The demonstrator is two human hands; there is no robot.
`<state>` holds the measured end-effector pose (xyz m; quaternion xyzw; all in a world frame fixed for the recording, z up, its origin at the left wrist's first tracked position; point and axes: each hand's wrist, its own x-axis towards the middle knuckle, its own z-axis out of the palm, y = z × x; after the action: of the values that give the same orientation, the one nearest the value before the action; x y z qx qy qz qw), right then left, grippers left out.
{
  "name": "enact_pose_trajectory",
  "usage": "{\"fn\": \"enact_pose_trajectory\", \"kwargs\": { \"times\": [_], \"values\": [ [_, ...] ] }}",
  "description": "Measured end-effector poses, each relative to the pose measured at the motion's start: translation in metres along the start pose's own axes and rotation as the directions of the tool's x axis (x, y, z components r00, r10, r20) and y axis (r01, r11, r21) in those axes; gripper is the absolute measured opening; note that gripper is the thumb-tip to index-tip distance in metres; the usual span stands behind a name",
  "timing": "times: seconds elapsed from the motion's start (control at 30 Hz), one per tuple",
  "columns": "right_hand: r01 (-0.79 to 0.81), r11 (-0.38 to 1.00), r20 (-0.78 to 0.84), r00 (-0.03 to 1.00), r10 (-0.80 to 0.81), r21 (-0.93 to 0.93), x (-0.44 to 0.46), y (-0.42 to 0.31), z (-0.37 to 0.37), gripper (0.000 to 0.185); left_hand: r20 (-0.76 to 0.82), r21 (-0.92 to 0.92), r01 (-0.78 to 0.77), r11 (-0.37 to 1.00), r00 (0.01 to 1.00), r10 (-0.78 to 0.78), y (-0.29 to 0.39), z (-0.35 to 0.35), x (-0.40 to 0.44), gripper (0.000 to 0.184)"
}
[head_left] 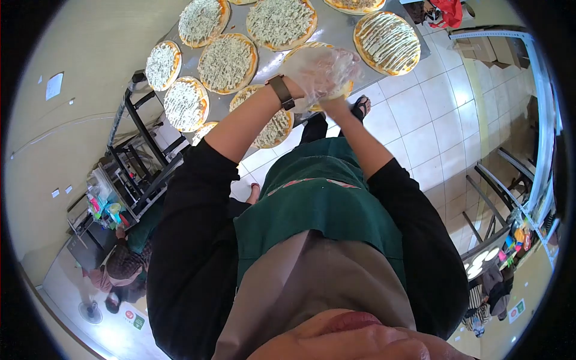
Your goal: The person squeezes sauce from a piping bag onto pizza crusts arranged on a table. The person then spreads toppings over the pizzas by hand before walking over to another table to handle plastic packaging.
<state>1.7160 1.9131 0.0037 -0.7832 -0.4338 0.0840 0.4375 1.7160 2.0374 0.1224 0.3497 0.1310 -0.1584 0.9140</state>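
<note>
My left hand [321, 66], in a clear plastic glove and with a watch [281, 92] at the wrist, reaches over a pizza [309, 45] at the table's near edge. My right hand [337, 89] meets it there, overlapped by the crinkled plastic. The fingers of both hands are smeared or covered, so what they hold cannot be made out. Most of that pizza is hidden beneath them. To the left, a pizza [228, 63] is covered in white crumbly topping. At the right lies a pizza [387, 43] striped with pale sauce.
Several more topped pizzas crowd the metal table [268, 62]. A black metal rack [144, 129] stands to the left, with a person [123, 267] beyond it. Cardboard boxes [492, 51] sit on a pale metal shelf frame at the right.
</note>
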Motion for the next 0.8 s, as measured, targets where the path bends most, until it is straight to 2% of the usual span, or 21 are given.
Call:
{"fn": "enact_pose_trajectory", "kwargs": {
  "times": [0.03, 0.07, 0.1, 0.13, 0.17, 0.2, 0.23, 0.3, 0.33, 0.37, 0.4, 0.43, 0.5, 0.53, 0.6, 0.63, 0.67, 0.7, 0.73, 0.77, 0.8],
  "values": [
    [-0.074, 0.996, -0.089, 0.994, 0.069, -0.057, 0.004, 0.015, -0.002, 0.051, 0.0, 0.003, 0.006, 1.0, 1.0, -0.006, 0.001, 0.0, 0.004, 0.033],
    [-0.166, 0.96, -0.089, 0.978, 0.19, 0.227, 0.015, 0.028, -0.017, 0.046, 0.097, 0.036, -0.033, 0.999, 0.995, 0.029, 0.005, 0.003, 0.011, 0.034],
    [-0.239, 0.839, -0.054, 0.952, 0.303, 0.49, 0.027, 0.036, -0.035, 0.041, 0.195, 0.062, -0.075, 0.995, 0.979, 0.062, 0.009, 0.005, 0.016, 0.034],
    [-0.242, 0.838, -0.053, 0.951, 0.306, 0.488, 0.03, 0.042, -0.042, 0.041, 0.196, 0.059, -0.073, 0.996, 0.979, 0.06, 0.017, 0.019, 0.013, 0.034],
    [-0.281, 0.705, -0.002, 0.928, 0.372, 0.651, 0.032, 0.047, -0.047, 0.038, 0.138, 0.469, -0.158, 0.869, 0.985, 0.104, 0.028, 0.041, 0.008, 0.035],
    [-0.305, 0.539, 0.06, 0.904, 0.424, 0.785, 0.035, 0.048, -0.052, 0.034, 0.105, 0.796, -0.185, 0.577, 0.98, 0.17, 0.034, 0.053, 0.005, 0.036],
    [-0.215, 0.91, 0.001, 0.973, 0.23, 0.354, 0.029, 0.029, -0.06, 0.043, 0.107, 0.795, -0.188, 0.576, 0.979, 0.172, 0.027, 0.042, 0.009, 0.036],
    [-0.104, 0.987, -0.088, 0.992, 0.093, -0.12, -0.003, 0.034, -0.005, 0.053, 0.159, 0.312, -0.065, 0.948, 0.987, 0.015, 0.005, 0.011, 0.018, 0.037],
    [-0.104, 0.988, -0.09, 0.992, 0.093, -0.117, -0.001, 0.02, -0.005, 0.053, 0.158, 0.315, -0.063, 0.947, 0.987, 0.013, 0.003, 0.007, 0.015, 0.037],
    [-0.095, 0.995, -0.049, 0.994, 0.096, 0.028, -0.003, 0.002, -0.01, 0.055, 0.238, 0.765, -0.268, 0.586, 0.963, 0.129, 0.003, 0.005, 0.007, 0.037],
    [-0.091, 0.981, -0.007, 0.996, 0.093, 0.173, -0.004, -0.008, -0.013, 0.058, 0.367, 0.928, -0.373, 0.005, 0.914, 0.173, 0.003, 0.003, 0.003, 0.037],
    [0.014, 1.0, -0.076, 0.997, -0.015, -0.015, -0.005, 0.021, -0.001, 0.059, 0.367, 0.928, -0.373, 0.004, 0.915, 0.168, 0.004, 0.004, 0.006, 0.037],
    [-0.398, 0.839, 0.163, 0.918, 0.362, 0.372, 0.012, 0.044, -0.026, 0.058, 0.238, 0.772, -0.263, 0.579, 0.964, 0.119, 0.006, 0.009, 0.015, 0.038],
    [-0.399, 0.839, 0.164, 0.917, 0.364, 0.371, 0.016, 0.048, -0.035, 0.058, 0.239, 0.771, -0.263, 0.581, 0.964, 0.119, 0.01, 0.017, 0.016, 0.038],
    [-0.281, 0.915, 0.119, 0.959, 0.257, 0.289, 0.023, 0.054, -0.051, 0.053, 0.367, 0.921, -0.387, 0.034, 0.894, 0.257, 0.026, 0.045, 0.011, 0.038],
    [-0.218, 0.945, 0.1, 0.975, 0.199, 0.244, 0.025, 0.055, -0.056, 0.051, 0.262, 0.88, -0.305, 0.363, 0.951, 0.163, 0.031, 0.053, 0.007, 0.036],
    [-0.218, 0.946, 0.099, 0.975, 0.199, 0.24, 0.02, 0.044, -0.051, 0.051, 0.265, 0.879, -0.308, 0.363, 0.95, 0.165, 0.025, 0.045, 0.007, 0.036],
    [-0.07, 0.991, -0.012, 0.998, 0.069, -0.11, 0.007, 0.025, -0.038, 0.044, 0.31, 0.906, -0.346, 0.243, 0.935, 0.174, 0.013, 0.032, 0.009, 0.037],
    [0.051, 0.888, -0.07, 0.993, -0.093, -0.457, -0.002, 0.01, -0.03, 0.038, 0.354, 0.919, -0.377, 0.119, 0.919, 0.176, 0.006, 0.024, 0.009, 0.038],
    [0.05, 0.888, -0.072, 0.993, -0.093, -0.457, -0.004, 0.005, -0.028, 0.038, 0.217, 0.912, -0.259, 0.319, 0.963, 0.163, 0.012, 0.038, 0.003, 0.04],
    [0.076, 0.924, -0.124, 0.984, -0.131, -0.374, -0.005, 0.002, -0.026, 0.038, 0.216, 0.912, -0.258, 0.317, 0.963, 0.161, 0.009, 0.033, 0.005, 0.04]
  ]
}}
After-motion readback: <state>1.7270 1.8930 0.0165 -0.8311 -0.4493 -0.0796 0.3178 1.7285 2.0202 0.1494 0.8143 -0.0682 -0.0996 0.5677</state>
